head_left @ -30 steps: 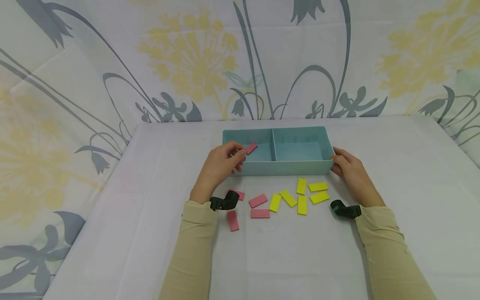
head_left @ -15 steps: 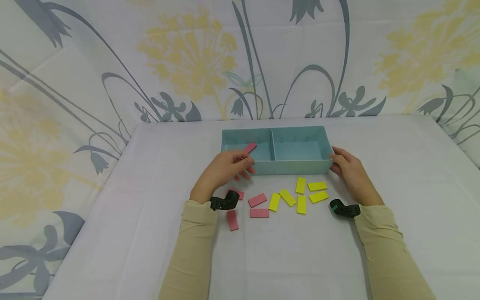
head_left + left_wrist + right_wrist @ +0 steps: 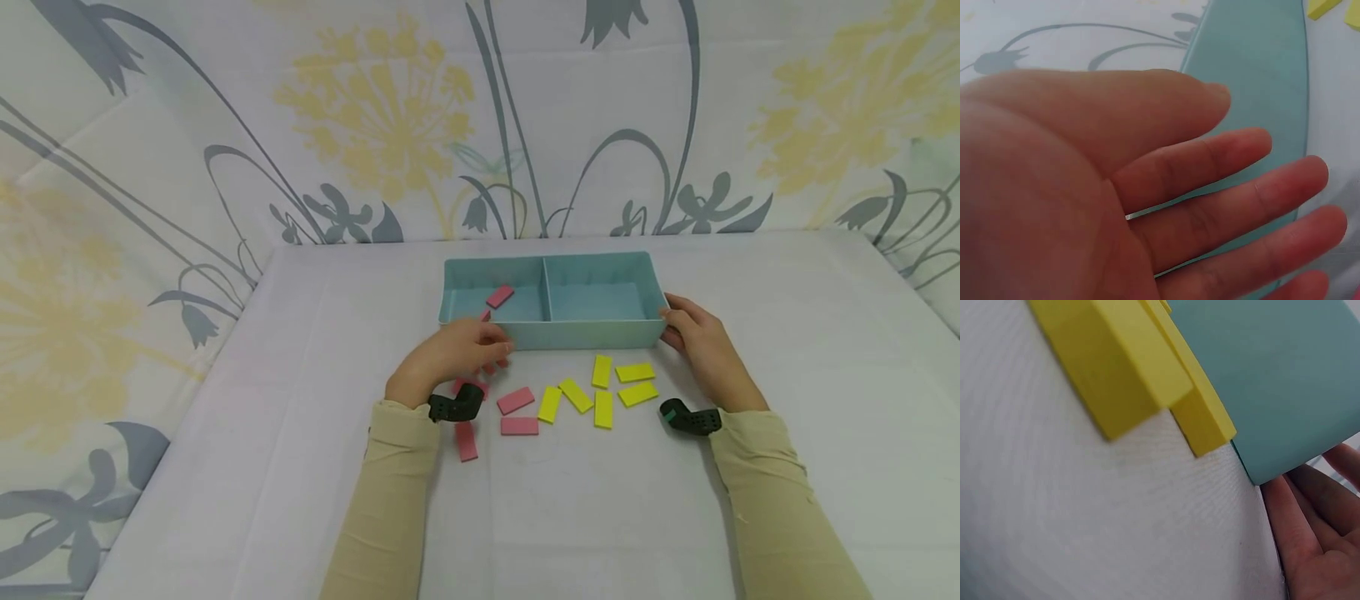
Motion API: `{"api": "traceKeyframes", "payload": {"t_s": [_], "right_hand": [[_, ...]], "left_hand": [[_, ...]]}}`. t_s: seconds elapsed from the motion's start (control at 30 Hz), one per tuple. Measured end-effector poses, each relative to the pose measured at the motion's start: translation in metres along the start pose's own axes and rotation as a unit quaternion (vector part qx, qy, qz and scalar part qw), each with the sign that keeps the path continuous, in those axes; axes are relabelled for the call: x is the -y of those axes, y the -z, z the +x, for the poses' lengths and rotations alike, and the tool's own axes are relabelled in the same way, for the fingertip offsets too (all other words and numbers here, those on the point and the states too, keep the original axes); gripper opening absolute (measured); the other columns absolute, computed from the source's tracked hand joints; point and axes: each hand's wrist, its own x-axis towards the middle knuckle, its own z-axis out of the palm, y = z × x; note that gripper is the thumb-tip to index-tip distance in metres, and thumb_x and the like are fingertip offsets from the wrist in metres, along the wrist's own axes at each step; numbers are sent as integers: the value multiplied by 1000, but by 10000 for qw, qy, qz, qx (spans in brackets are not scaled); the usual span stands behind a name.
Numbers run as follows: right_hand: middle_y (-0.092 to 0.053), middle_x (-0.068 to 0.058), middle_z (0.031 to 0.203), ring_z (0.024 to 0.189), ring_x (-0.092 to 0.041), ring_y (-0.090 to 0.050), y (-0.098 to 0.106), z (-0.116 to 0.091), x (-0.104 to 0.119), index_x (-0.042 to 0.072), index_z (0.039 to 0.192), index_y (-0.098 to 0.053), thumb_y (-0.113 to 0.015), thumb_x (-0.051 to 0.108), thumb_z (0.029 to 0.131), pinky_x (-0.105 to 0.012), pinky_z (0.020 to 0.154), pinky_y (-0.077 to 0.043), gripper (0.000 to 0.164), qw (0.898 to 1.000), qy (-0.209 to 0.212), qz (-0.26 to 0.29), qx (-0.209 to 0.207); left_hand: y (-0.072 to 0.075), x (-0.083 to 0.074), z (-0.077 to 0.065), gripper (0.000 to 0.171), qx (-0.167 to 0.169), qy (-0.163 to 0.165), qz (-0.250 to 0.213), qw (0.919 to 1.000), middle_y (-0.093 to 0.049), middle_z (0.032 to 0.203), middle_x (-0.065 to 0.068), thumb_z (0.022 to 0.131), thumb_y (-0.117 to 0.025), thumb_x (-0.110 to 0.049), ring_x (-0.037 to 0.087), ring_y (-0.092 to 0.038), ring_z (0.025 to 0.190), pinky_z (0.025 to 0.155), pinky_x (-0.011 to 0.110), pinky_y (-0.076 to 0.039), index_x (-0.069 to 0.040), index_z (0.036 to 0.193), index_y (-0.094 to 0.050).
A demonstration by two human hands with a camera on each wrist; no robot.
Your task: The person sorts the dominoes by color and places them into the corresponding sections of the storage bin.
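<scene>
A light blue two-compartment box (image 3: 592,335) sits toward the back of the table. In its left compartment lie two pink blocks, one (image 3: 500,297) in full view and another (image 3: 485,316) partly hidden by the front wall and my left hand. My left hand (image 3: 461,350) is in front of the box's left part and holds nothing; in the left wrist view its fingers (image 3: 1229,194) are extended and apart. My right hand (image 3: 697,337) holds the box's right end at the front corner. In the right wrist view its fingers (image 3: 1297,525) reach behind that corner, partly hidden.
Several yellow blocks (image 3: 603,410) lie scattered in front of the box's right half. Several pink blocks (image 3: 519,427) lie to their left, one (image 3: 480,392) mostly under my left wrist. A white cloth (image 3: 600,517) covers the table; a flowered cloth (image 3: 390,125) hangs behind.
My left hand has come out of the left compartment and moved down toward the front, its fingers loosening. A second pink block now shows inside there. The right hand stays at the box.
</scene>
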Motion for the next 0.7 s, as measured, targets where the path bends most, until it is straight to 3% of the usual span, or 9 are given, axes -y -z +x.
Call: {"api": "traceKeyframes", "payload": {"t_s": [0.3,0.7], "right_hand": [[-17,-10,146,124,-19,-34,0,0,-1,9,143,-17,-35,45,93,-28,97,-32,64,10000,29,2,38],[-21,-12,144,123,-20,-36,0,0,-2,7,142,-19,-36,44,93,-24,94,-35,64,9998,183,84,21]], "left_hand": [[-7,-5,0,23,85,257,-171,9995,-63,87,4,89,-53,-24,20,-60,77,63,26,-48,-10,106,-60],[-16,-9,7,22,448,268,234,9984,-60,83,-3,83,-61,-28,13,-59,65,66,25,-44,-16,102,-60]]}}
